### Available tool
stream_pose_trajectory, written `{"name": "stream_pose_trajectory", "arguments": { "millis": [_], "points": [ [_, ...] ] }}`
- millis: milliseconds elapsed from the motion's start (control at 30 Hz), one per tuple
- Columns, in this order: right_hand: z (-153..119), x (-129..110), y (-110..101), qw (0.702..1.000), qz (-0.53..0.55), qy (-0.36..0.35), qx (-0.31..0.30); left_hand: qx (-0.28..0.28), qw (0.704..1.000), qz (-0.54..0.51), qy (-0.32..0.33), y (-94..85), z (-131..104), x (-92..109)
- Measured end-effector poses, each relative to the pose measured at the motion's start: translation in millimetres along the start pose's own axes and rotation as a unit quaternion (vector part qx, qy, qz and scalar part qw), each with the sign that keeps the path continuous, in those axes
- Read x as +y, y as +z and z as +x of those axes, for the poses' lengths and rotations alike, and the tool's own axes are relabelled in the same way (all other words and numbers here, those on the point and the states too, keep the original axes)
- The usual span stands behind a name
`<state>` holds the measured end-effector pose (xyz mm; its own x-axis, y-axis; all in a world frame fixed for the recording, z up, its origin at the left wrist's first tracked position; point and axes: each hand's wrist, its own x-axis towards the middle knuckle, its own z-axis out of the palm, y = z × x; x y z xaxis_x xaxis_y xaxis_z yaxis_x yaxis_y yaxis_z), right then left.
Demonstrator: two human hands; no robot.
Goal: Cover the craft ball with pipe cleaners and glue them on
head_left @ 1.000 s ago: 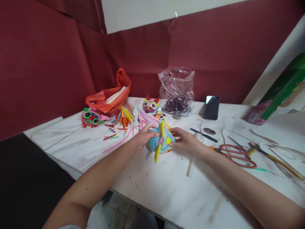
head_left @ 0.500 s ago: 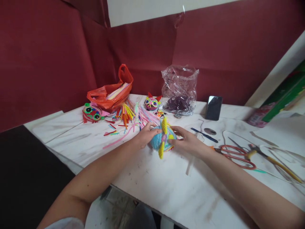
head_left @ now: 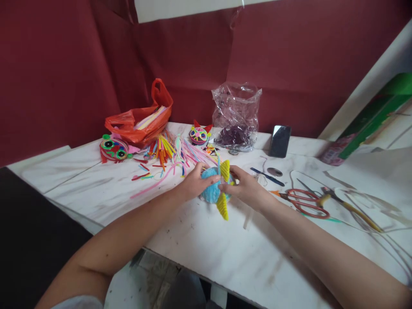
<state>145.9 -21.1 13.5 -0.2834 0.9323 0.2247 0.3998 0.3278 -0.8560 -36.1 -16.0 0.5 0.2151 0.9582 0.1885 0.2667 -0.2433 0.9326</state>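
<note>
A round blue craft piece point(head_left: 210, 192) wound from fuzzy strips is held between my two hands near the middle of the table point(head_left: 193, 240). Two yellow ribbed pieces point(head_left: 222, 207) stick out from its right part, one up and one down. My left hand point(head_left: 197, 182) grips its left and upper side, the thumb lying across the blue surface. From the right, my right hand point(head_left: 243, 185) holds it, thumb and fingers pressed around the edge near the yellow pieces. The piece's right side is mostly hidden by my right hand.
Behind lie two colourful face crafts point(head_left: 114, 148), a red bag point(head_left: 141, 124), cut fuzzy strips point(head_left: 165, 151) and a clear bag point(head_left: 238, 116). A phone point(head_left: 280, 141) leans at the back. Rightward are tweezers point(head_left: 268, 176), red-handled scissors point(head_left: 309, 201) and yellow-handled pliers point(head_left: 360, 214).
The craft piece has turned in my hands, showing more blue and the yellow pieces more broadly. My right thumb has moved left onto it. The whole view has shifted slightly.
</note>
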Motion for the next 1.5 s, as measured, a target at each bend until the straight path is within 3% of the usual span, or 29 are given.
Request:
{"name": "stream_pose_trajectory", "arguments": {
  "millis": [267,467,767,1000,1300,1500],
  "points": [
    [-2.2,-4.7,0.4,1.000,-0.011,0.013,0.002,0.007,0.999,0.027,0.020,2.5,-0.8,0.0],
    [-0.9,-8.7,-3.2,0.997,0.058,0.002,-0.050,0.004,0.999,0.024,0.025,2.7,0.0,3.9],
    [-1.0,-7.4,1.7,0.994,0.096,0.042,-0.022,-0.004,0.998,0.036,0.043,2.5,-1.3,3.4],
    [-1.3,-5.8,4.6,0.998,0.056,0.040,0.012,0.003,0.998,0.037,0.049,3.1,-1.0,1.5],
    [-1.1,-5.9,4.1,0.999,0.021,0.043,0.011,-0.009,0.997,0.031,0.067,1.7,1.1,-2.0],
    [-2.3,-10.1,3.0,0.995,0.075,0.049,-0.035,-0.015,0.997,0.048,0.059,1.2,0.4,0.9]
  ]
}}
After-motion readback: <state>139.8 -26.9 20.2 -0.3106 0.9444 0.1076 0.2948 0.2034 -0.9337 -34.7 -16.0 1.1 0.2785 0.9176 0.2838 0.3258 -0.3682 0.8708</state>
